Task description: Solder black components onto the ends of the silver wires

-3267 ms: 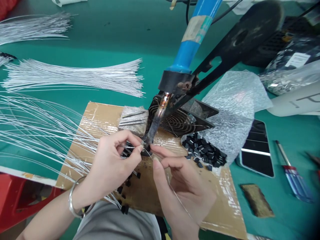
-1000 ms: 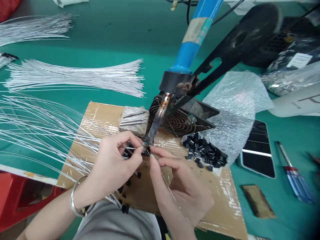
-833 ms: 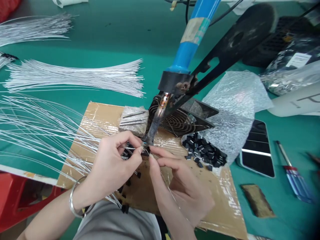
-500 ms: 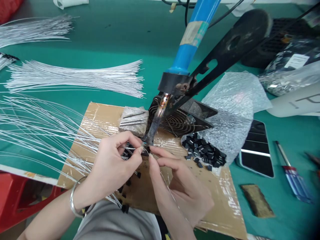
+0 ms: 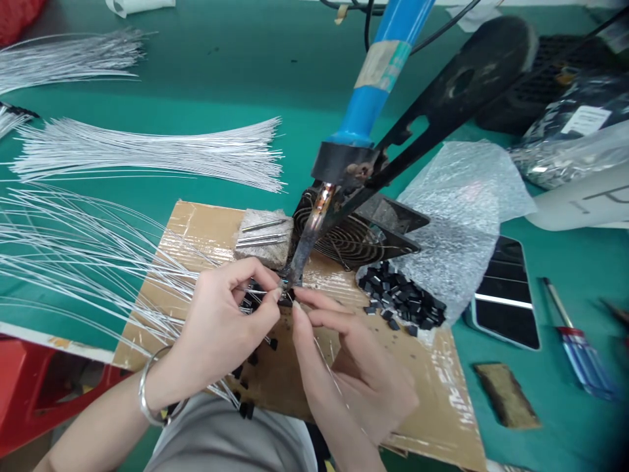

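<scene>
My left hand (image 5: pixel 223 328) is closed, thumb and forefinger pinching a thin white wire (image 5: pixel 255 292) close to the tip of a soldering iron (image 5: pixel 305 246). Across from it, my right hand (image 5: pixel 356 367) pinches a fine silvery wire, seemingly solder wire (image 5: pixel 335 377), which trails over the palm. The fingertips of both hands nearly meet under the iron's tip; the joint between them is too small to make out. The iron has a blue handle (image 5: pixel 361 105) and hangs tilted in a black metal bracket (image 5: pixel 457 92). Loose white wires (image 5: pixel 122 269) run beneath my left hand, several with black ends (image 5: pixel 246 410).
Cardboard (image 5: pixel 417 393) lies under the work. Behind stand a fan with a wire guard (image 5: pixel 344 236) and a block (image 5: pixel 263 252) holding metal rods. Black small parts (image 5: pixel 403 298) sit by bubble wrap (image 5: pixel 452 203). Rightward are a phone (image 5: pixel 506 288), a screwdriver (image 5: pixel 580 354) and a wire bundle (image 5: pixel 147 154) lies left.
Almost nothing differs. The fine wire in my right hand has shifted slightly to the left, and both hands stay at the iron's tip.
</scene>
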`<state>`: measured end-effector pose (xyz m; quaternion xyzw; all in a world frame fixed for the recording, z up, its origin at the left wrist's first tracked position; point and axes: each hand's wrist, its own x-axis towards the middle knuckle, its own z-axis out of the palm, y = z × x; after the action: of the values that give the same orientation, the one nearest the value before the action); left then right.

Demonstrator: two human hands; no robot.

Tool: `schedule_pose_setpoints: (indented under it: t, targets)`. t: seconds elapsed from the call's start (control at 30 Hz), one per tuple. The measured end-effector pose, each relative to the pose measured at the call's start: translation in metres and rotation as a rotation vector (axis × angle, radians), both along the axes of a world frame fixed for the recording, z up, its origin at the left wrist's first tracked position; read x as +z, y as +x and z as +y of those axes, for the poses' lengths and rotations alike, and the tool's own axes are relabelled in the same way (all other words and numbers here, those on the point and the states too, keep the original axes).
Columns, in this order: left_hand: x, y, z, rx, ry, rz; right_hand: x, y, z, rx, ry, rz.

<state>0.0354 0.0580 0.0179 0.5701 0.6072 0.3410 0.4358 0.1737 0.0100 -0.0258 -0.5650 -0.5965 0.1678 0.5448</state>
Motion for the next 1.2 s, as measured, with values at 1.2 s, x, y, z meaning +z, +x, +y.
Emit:
schedule_pose_setpoints:
  t: [1.2]
  targets:
    - [-0.0018,-0.0012,-0.0013,-0.008,0.019,-0.008,-0.0012,-0.0033,-0.0014,-0.027,0.027,0.011]
